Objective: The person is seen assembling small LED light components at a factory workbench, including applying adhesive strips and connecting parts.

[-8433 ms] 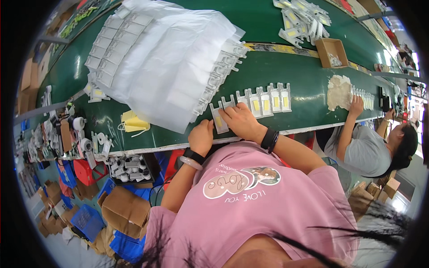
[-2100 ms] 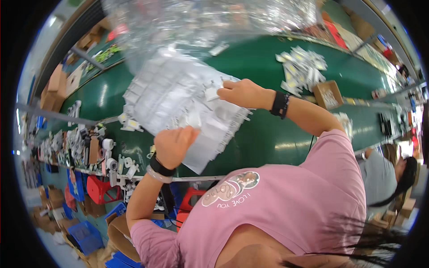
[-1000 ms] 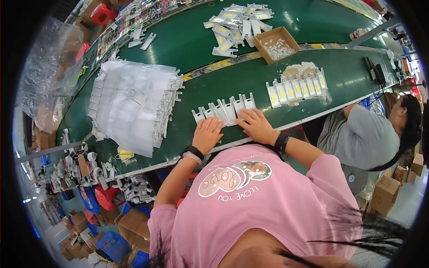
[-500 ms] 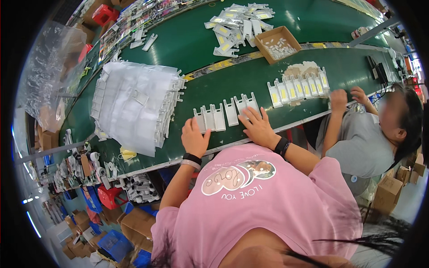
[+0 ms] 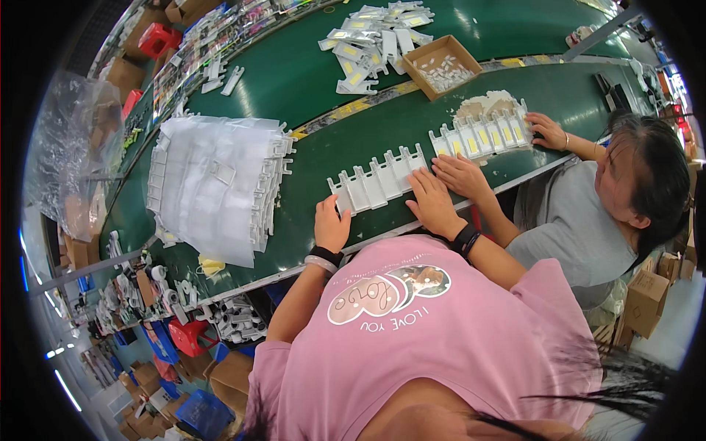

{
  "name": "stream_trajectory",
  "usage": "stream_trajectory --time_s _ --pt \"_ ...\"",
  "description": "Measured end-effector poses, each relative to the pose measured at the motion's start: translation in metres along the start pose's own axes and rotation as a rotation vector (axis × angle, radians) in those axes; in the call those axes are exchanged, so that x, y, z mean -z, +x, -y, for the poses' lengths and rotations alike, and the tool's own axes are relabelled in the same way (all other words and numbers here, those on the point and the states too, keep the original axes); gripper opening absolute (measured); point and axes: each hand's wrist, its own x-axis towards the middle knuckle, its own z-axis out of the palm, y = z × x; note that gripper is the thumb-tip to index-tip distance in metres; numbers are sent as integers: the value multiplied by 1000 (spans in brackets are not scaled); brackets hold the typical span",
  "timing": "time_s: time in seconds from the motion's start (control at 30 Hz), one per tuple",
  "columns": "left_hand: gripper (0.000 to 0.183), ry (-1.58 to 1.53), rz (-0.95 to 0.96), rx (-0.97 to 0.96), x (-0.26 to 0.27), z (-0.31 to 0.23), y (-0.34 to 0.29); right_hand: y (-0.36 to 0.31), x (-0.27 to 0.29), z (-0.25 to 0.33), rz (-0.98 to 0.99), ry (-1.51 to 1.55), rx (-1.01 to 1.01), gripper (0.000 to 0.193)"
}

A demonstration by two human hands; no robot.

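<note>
A tight row of white plastic housings (image 5: pixel 377 181) with pronged far ends lies on the green bench before me. My left hand (image 5: pixel 332 225) rests against the row's left end, its fingers stretched out and thumb beside the near edge. At the right end, my right hand (image 5: pixel 434 204) lies with long fingers touching the last housing. Neither hand is wrapped round a piece. A second row of similar housings with yellow strips (image 5: pixel 482 138) sits farther right, with a co-worker's hands (image 5: pixel 548 132) at its two ends.
To the left stands a layered stack of housings under translucent sheets (image 5: pixel 213 187). Toward the back are a loose pile of yellow-strip housings (image 5: pixel 357 62) and a cardboard box (image 5: pixel 443 67) of small white pieces. The co-worker (image 5: pixel 570 213) sits close on my right.
The gaps between the housings before me have closed into one row. My left hand moved slightly right; the co-worker's hands came onto both ends of the other row.
</note>
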Motion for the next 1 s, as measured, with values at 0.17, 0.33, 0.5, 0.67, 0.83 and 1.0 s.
stream_trajectory --time_s 0.17,0.33,0.5,0.67,0.83,1.0 --pt "48 -178 75 60 15 -11 8 3 1 -3 -41 21 -27 61" --pt "22 -165 -274 199 123 8 52 0 1 -8 -28 -6 -26 59" --pt "18 437 -618 -64 189 81 98 5 -2 -1 -59 -32 -72 58" --pt "10 618 -251 166 189 108 116 6 -5 5 -92 -31 -84 56" --pt "8 632 -259 78 186 104 108 1 -10 3 -113 -43 -78 57" --pt "9 514 -369 -236 177 37 75 0 -7 0 -117 -10 -85 56"
